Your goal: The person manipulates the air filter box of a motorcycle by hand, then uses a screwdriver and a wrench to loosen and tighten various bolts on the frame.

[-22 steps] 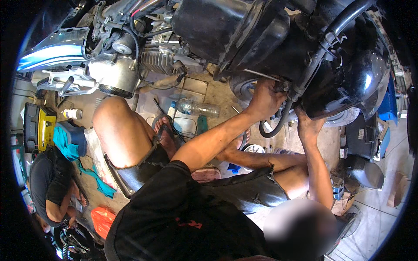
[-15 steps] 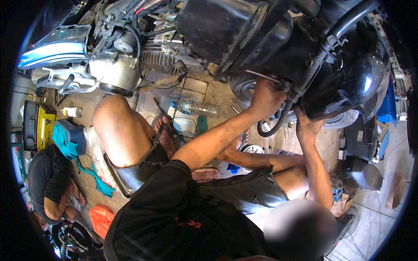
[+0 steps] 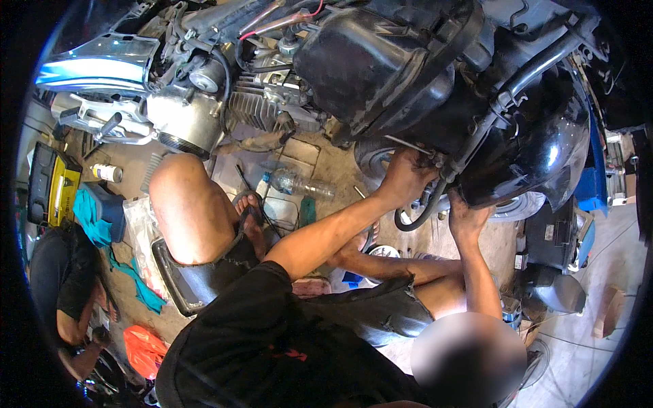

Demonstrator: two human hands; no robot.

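Observation:
My left hand (image 3: 406, 178) reaches in beneath a motorcycle's black tube (image 3: 476, 132). Its fingers curl closed beside a thin metal rod (image 3: 407, 144); what lies in them is hidden. Just to the right, my right hand (image 3: 468, 216) is raised against the lower edge of a glossy black body panel (image 3: 537, 163), its fingertips out of sight behind the panel and tube. Between the two hands hangs the bent end of a black hose (image 3: 411, 224). Above my left hand is a large black plastic housing (image 3: 367, 68).
The motorcycle's engine (image 3: 180, 115) spans the upper left. A plastic bottle (image 3: 303, 183) lies on the floor beyond my legs. At left are a yellow-black toolbox (image 3: 61, 194), teal cloth (image 3: 139, 285), an orange bag (image 3: 144, 350) and another person (image 3: 68, 279) bent low.
The view has shifted slightly, so the motorcycle's upper parts sit lower in the picture. Both my hands stay at the same spots on the motorcycle. The other person's arm has moved a little.

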